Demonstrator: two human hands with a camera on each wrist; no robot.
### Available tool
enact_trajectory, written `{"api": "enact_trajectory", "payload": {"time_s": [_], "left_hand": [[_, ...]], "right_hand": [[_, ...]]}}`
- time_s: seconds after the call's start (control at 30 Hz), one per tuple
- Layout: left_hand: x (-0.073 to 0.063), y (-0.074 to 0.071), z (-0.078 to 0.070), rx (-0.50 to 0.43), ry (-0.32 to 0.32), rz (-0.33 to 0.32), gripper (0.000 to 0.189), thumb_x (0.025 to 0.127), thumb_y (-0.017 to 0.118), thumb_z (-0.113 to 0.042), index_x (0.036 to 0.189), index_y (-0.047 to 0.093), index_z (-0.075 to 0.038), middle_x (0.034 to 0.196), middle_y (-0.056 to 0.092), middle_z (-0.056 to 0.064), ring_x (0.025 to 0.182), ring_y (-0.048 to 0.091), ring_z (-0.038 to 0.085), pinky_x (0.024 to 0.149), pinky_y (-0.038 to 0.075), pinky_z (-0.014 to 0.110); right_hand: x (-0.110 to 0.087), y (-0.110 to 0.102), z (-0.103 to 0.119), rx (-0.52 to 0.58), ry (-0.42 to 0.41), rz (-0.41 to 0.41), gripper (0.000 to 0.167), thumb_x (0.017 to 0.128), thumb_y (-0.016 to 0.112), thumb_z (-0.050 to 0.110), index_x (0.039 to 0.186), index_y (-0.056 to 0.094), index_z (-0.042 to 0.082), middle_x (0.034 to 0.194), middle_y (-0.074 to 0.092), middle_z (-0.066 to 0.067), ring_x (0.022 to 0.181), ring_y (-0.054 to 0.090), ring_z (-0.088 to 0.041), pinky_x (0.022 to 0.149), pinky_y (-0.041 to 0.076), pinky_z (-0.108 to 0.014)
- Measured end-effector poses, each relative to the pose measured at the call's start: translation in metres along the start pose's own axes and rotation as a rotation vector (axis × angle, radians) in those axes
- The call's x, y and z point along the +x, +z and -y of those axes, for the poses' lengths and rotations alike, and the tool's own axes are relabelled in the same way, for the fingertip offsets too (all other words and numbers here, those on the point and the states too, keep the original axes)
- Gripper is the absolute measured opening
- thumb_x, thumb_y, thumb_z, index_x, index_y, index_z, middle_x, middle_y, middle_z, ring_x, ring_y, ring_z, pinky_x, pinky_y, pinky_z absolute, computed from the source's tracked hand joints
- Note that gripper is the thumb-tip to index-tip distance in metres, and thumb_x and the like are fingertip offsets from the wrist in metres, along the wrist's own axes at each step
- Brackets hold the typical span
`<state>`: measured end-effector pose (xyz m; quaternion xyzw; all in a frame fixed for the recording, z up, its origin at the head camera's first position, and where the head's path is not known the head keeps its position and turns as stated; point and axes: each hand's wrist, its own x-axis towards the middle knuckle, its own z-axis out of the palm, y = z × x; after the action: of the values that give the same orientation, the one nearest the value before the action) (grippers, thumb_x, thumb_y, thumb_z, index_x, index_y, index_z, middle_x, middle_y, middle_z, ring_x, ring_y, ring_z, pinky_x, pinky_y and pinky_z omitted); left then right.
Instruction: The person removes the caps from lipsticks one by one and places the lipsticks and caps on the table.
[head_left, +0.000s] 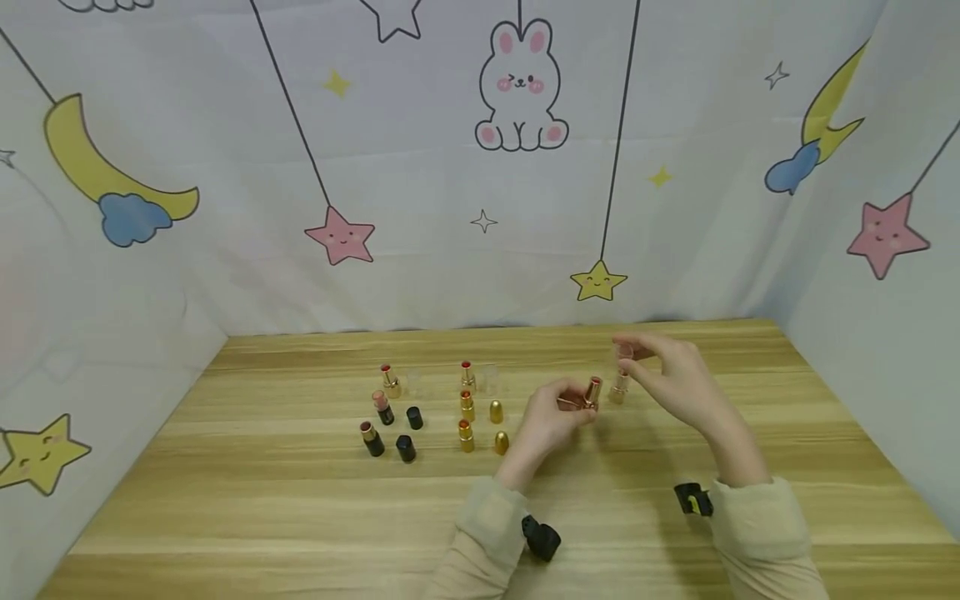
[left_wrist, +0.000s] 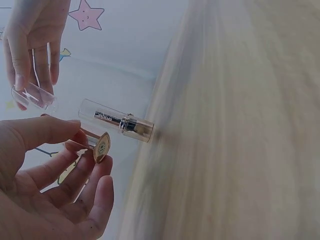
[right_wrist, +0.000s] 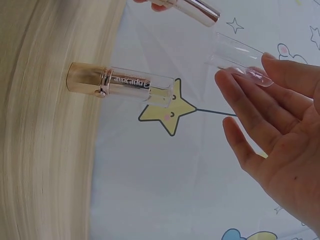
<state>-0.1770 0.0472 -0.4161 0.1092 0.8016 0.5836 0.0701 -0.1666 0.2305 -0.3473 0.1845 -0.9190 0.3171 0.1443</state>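
Note:
My left hand [head_left: 551,417] pinches an uncapped gold lipstick [head_left: 592,392] between thumb and fingers, held tilted near the tabletop. In the left wrist view, the flat base of that lipstick [left_wrist: 102,147] faces the camera. Farther right, my right hand [head_left: 671,379] pinches a clear cap [right_wrist: 240,60] between thumb and fingertips. Another lipstick [right_wrist: 125,84], gold-based with its clear cap on and "avocado" lettered on the tube, stands upright on the table close to both hands.
Left of my hands, several uncapped lipsticks stand in two columns, among them a gold one [head_left: 466,437] and a black one [head_left: 372,440]. Beside them are gold caps [head_left: 502,442], black caps [head_left: 406,448] and faint clear caps [head_left: 491,379]. A printed curtain [head_left: 420,275] borders the wooden table [head_left: 262,500].

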Motion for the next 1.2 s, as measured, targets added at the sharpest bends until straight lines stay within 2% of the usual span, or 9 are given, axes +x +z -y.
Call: {"api": "enact_trajectory", "payload": {"time_s": [0.13, 0.2, 0.37, 0.53, 0.63, 0.9, 1.03, 1.2], "left_hand": [[-0.005, -0.005, 0.003, 0.035, 0.003, 0.032, 0.02, 0.081, 0.074, -0.007, 0.1, 0.067, -0.005, 0.097, 0.069, 0.008, 0.083, 0.063, 0.01, 0.073, 0.052, 0.019], [-0.008, -0.007, 0.004, 0.046, 0.007, 0.052, 0.019, 0.081, 0.074, -0.006, 0.099, 0.067, -0.005, 0.096, 0.069, 0.008, 0.084, 0.064, 0.01, 0.073, 0.052, 0.02], [-0.017, -0.014, 0.006, 0.062, 0.039, 0.127, 0.02, 0.082, 0.072, -0.005, 0.101, 0.066, -0.005, 0.095, 0.07, 0.008, 0.083, 0.063, 0.009, 0.075, 0.051, 0.02], [-0.035, -0.023, 0.009, 0.097, 0.086, 0.177, 0.021, 0.08, 0.071, 0.001, 0.1, 0.065, 0.0, 0.094, 0.069, 0.013, 0.085, 0.064, 0.015, 0.074, 0.052, 0.019], [-0.047, -0.033, 0.013, 0.127, 0.106, 0.19, 0.021, 0.078, 0.073, 0.003, 0.097, 0.065, 0.0, 0.094, 0.068, 0.014, 0.086, 0.065, 0.018, 0.073, 0.052, 0.018], [-0.08, -0.067, 0.019, 0.173, 0.136, 0.225, 0.024, 0.075, 0.075, 0.003, 0.095, 0.064, -0.003, 0.094, 0.066, 0.008, 0.085, 0.061, 0.011, 0.077, 0.054, 0.022], [-0.088, -0.081, 0.023, 0.219, 0.164, 0.217, 0.024, 0.075, 0.074, 0.004, 0.095, 0.063, 0.0, 0.094, 0.067, 0.01, 0.088, 0.064, 0.017, 0.076, 0.055, 0.022], [-0.094, -0.1, 0.026, 0.281, 0.152, 0.217, 0.022, 0.076, 0.073, 0.003, 0.094, 0.063, -0.004, 0.094, 0.065, 0.005, 0.093, 0.062, 0.017, 0.078, 0.053, 0.022]], "right_hand": [[-0.004, -0.001, 0.001, 0.009, 0.025, 0.061, 0.029, 0.09, 0.065, 0.008, 0.118, 0.064, 0.004, 0.104, 0.072, -0.012, 0.1, 0.066, -0.031, 0.089, 0.049, -0.052], [-0.007, -0.001, 0.002, 0.005, 0.041, 0.1, 0.025, 0.089, 0.066, 0.01, 0.114, 0.066, 0.006, 0.103, 0.072, -0.01, 0.1, 0.066, -0.029, 0.089, 0.049, -0.052], [-0.012, 0.0, 0.007, -0.016, 0.056, 0.172, 0.013, 0.087, 0.069, 0.015, 0.1, 0.067, 0.013, 0.09, 0.07, 0.002, 0.093, 0.066, -0.018, 0.083, 0.05, -0.042], [-0.017, 0.004, 0.009, -0.013, 0.033, 0.229, 0.008, 0.086, 0.07, 0.013, 0.091, 0.064, 0.017, 0.082, 0.066, 0.008, 0.089, 0.065, -0.013, 0.08, 0.049, -0.037], [-0.02, 0.008, 0.01, -0.014, 0.003, 0.25, 0.011, 0.085, 0.071, 0.011, 0.087, 0.062, 0.017, 0.081, 0.064, 0.01, 0.09, 0.067, -0.013, 0.082, 0.051, -0.039], [-0.029, 0.023, 0.031, 0.017, -0.058, 0.332, 0.013, 0.083, 0.073, 0.013, 0.089, 0.063, 0.018, 0.083, 0.064, 0.013, 0.086, 0.064, -0.004, 0.076, 0.049, -0.026], [-0.029, 0.035, 0.047, 0.056, -0.1, 0.398, 0.012, 0.083, 0.071, 0.012, 0.089, 0.063, 0.018, 0.084, 0.066, 0.01, 0.086, 0.064, -0.004, 0.077, 0.051, -0.028], [-0.03, 0.055, 0.063, 0.069, -0.131, 0.459, 0.015, 0.082, 0.072, 0.01, 0.093, 0.065, 0.017, 0.088, 0.069, 0.007, 0.088, 0.064, -0.006, 0.08, 0.054, -0.035]]}}
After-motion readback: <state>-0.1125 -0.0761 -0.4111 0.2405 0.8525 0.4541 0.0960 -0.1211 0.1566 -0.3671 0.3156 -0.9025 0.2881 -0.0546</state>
